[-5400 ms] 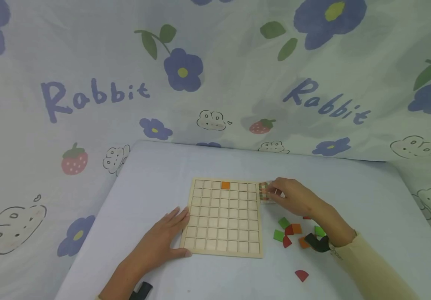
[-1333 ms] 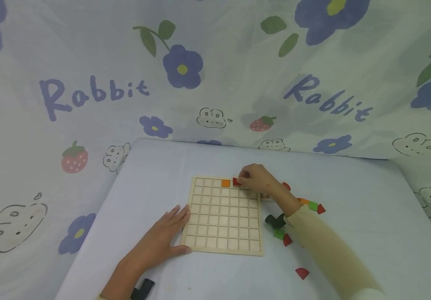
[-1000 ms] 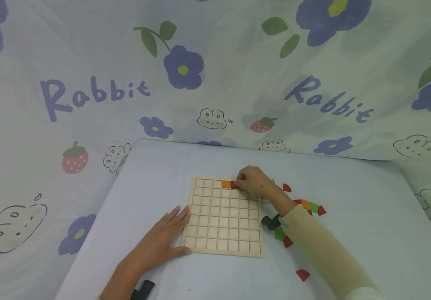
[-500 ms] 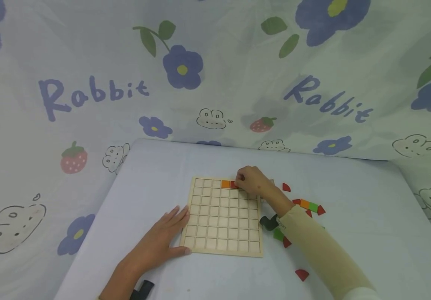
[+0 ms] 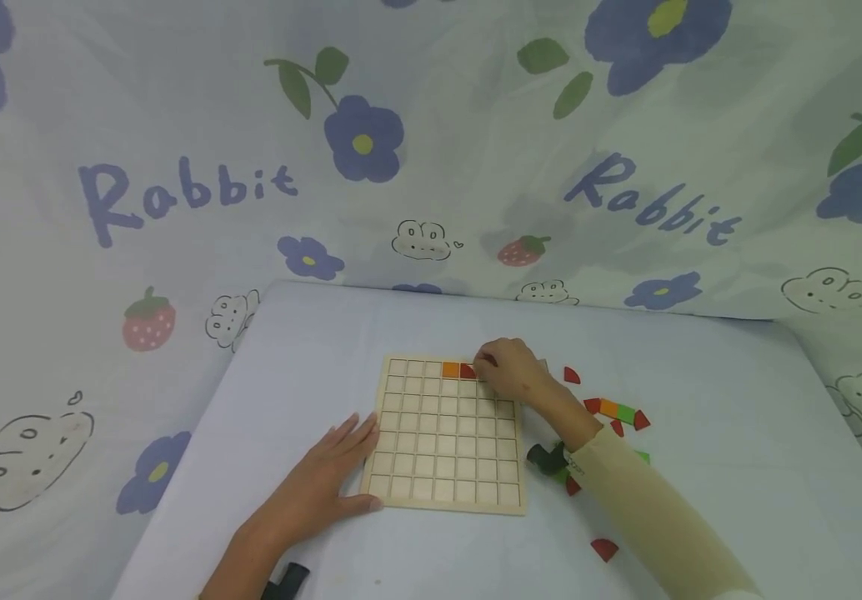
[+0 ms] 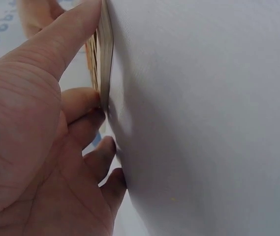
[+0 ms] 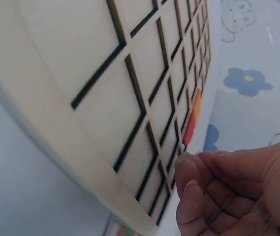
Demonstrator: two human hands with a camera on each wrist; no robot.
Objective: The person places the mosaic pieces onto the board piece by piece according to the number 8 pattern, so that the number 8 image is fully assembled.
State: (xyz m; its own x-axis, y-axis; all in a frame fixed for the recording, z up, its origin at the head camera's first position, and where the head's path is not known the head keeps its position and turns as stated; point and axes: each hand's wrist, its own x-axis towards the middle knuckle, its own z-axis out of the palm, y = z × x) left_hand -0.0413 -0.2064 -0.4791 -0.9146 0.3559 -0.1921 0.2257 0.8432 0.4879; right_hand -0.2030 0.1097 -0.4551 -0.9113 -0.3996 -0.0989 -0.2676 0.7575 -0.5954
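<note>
A square wooden grid board (image 5: 447, 500) lies on the white table. In its far row sit an orange square tile (image 5: 451, 369) and, right beside it, a red quarter-circle tile (image 5: 466, 371). My left hand (image 5: 322, 467) rests along the board's left edge, fingers extended and thumb at the near corner; the left wrist view shows fingertips touching the board's side. My right hand (image 5: 509, 369) hovers over the far right cells, just right of the red tile. In the right wrist view its thumb and curled fingers (image 7: 189, 172) meet with nothing visible between them.
Right of the board lie loose tiles: a red quarter (image 5: 572, 376), a row with an orange tile (image 5: 608, 408) and a green tile (image 5: 626, 414), and a nearer red quarter (image 5: 604, 549). A patterned card (image 7: 122, 227) is mostly hidden by the right hand.
Since the earliest frame, my right hand has gone from the card to the board's far row. The red tile it held now lies beside the orange one; the fingers have drawn slightly right. Left hand unchanged.
</note>
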